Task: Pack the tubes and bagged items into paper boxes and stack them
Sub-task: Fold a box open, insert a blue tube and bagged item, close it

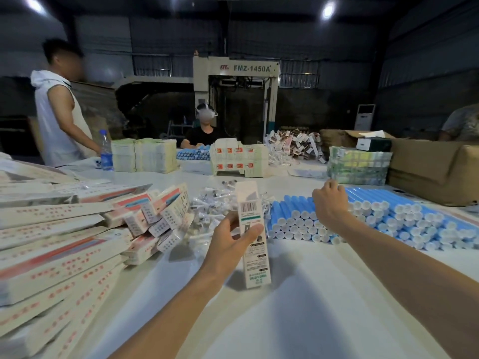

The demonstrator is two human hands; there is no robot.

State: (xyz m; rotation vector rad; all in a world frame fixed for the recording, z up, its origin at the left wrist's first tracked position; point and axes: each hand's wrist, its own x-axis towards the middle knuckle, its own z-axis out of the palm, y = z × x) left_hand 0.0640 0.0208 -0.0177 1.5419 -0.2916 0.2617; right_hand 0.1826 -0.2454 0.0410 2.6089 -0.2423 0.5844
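My left hand [230, 244] grips a long white paper box [252, 229] with a barcode, held upright over the table's middle. My right hand [330, 203] reaches down onto a stack of blue tubes [388, 218] with white caps, fingers curled at the top of the pile; whether it holds a tube is hidden. A heap of small clear bagged items [215, 206] lies behind the box. Filled white-and-red boxes [155, 218] are piled at the left.
Flat box blanks [51, 255] lie stacked at the left edge. Across the white table [298, 294] stand bundles of blanks [143, 155], a water bottle [106, 151], cardboard cartons [427, 167], and two people.
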